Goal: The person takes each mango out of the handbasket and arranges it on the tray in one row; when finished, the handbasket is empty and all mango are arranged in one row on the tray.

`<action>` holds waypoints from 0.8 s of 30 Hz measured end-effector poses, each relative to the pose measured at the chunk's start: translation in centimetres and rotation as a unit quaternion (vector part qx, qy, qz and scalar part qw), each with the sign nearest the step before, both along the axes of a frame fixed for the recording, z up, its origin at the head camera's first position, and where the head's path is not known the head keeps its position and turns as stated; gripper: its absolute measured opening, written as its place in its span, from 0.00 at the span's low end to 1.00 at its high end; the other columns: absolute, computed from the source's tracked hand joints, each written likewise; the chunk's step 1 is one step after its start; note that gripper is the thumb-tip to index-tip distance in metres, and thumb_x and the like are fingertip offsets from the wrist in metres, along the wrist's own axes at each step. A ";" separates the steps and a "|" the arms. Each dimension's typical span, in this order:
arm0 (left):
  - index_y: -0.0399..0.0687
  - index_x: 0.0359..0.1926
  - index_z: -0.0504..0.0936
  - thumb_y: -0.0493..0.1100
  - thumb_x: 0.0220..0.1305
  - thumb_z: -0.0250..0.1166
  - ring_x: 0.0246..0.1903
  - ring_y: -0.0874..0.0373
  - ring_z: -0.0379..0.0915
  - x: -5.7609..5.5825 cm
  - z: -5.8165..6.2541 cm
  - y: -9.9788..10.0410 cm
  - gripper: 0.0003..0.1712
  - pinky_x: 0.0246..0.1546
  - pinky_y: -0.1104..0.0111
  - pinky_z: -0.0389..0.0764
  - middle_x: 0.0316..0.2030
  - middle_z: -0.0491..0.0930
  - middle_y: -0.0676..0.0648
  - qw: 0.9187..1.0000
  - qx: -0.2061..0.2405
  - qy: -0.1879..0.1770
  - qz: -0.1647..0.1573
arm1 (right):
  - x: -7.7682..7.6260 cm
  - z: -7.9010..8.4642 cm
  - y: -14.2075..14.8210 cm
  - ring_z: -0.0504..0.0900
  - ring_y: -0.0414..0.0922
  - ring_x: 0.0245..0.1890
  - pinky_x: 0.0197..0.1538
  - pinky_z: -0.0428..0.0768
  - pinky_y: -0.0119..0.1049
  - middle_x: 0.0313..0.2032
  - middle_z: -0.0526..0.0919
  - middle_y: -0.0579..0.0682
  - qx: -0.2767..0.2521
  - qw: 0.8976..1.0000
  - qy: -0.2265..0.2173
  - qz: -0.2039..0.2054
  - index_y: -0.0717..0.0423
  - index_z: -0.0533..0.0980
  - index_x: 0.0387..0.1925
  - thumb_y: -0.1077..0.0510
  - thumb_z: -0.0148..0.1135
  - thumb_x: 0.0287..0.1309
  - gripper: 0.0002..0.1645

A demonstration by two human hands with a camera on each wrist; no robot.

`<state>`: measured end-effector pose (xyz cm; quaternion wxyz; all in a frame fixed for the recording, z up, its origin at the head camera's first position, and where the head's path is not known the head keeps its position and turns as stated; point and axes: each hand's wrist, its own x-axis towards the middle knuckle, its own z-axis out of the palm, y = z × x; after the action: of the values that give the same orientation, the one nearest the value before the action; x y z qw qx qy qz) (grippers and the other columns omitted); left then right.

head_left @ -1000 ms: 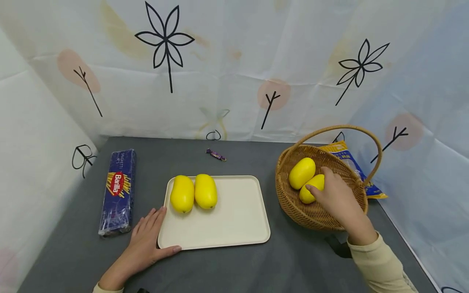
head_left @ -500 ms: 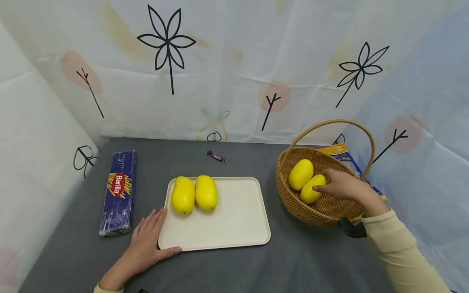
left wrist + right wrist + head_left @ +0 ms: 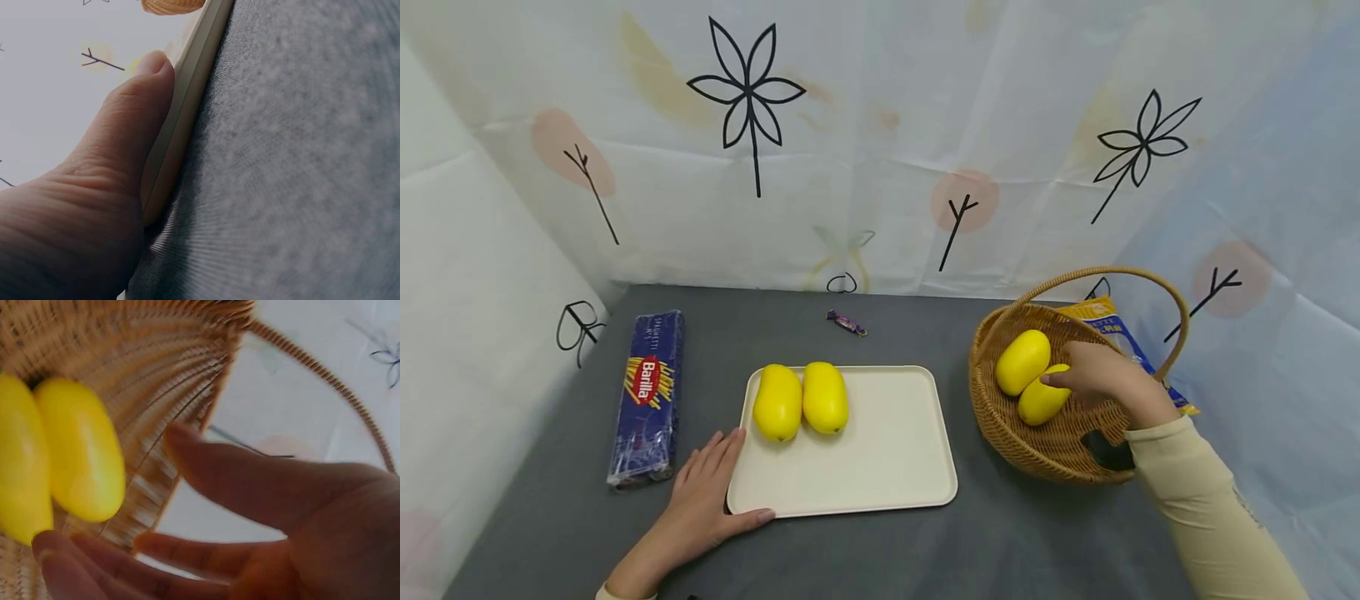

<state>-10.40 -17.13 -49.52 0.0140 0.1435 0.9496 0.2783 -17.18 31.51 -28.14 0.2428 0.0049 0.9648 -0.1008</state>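
My left hand rests at the left front corner of a cream tray, fingers straight along its left side and thumb against its front edge. Two yellow mango-shaped fruits, one on the left and one beside it, lie at the tray's back left. My right hand reaches into a wicker basket, over the nearer of two similar fruits. The other fruit lies against it. In the right wrist view, thumb and fingers spread apart with nothing between them, beside the fruit.
A blue spaghetti pack lies left of the tray, a small purple-wrapped candy behind it. Behind the basket a blue and yellow bag shows partly. The basket's tall handle arches over beside my right wrist. Patterned cloth walls border the grey table.
My right forearm has swung out to the right, and the hand now comes in more from the side. The basket has shifted and tilted slightly. My left hand stays at the tray.
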 end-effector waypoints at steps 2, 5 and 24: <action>0.43 0.74 0.49 0.75 0.43 0.66 0.69 0.36 0.44 0.0 0.0 0.1 0.68 0.65 0.38 0.44 0.69 0.55 0.34 1.000 0.001 -0.003 0.000 | -0.6 -0.2 0.6 0.72 0.41 0.17 0.25 0.74 0.33 0.17 0.69 0.48 0.007 1.000 -0.007 -0.010 0.78 0.69 0.45 0.51 0.55 0.67 0.27; 0.44 0.74 0.49 0.75 0.43 0.66 0.70 0.36 0.43 0.0 0.0 0.1 0.68 0.65 0.38 0.44 0.70 0.55 0.34 1.000 0.002 -0.008 -0.001 | -1.4 -1.2 1.7 0.68 0.39 0.16 0.25 0.73 0.31 0.15 0.64 0.45 -0.007 0.999 -0.035 -0.030 0.62 0.69 0.22 0.56 0.53 0.67 0.18; 0.45 0.75 0.48 0.77 0.43 0.65 0.70 0.36 0.43 -0.1 0.0 0.1 0.68 0.65 0.38 0.43 0.70 0.54 0.34 1.000 -0.005 -0.012 0.001 | -2.4 -5.2 4.0 0.61 0.38 0.13 0.24 0.70 0.32 0.12 0.59 0.43 -0.103 0.986 -0.054 -0.115 0.51 0.63 0.16 0.50 0.57 0.65 0.24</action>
<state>-10.55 -17.00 -49.51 0.0260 0.1392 0.9509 0.2753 -19.62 35.50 -33.29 0.2810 0.0962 0.9275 -0.2269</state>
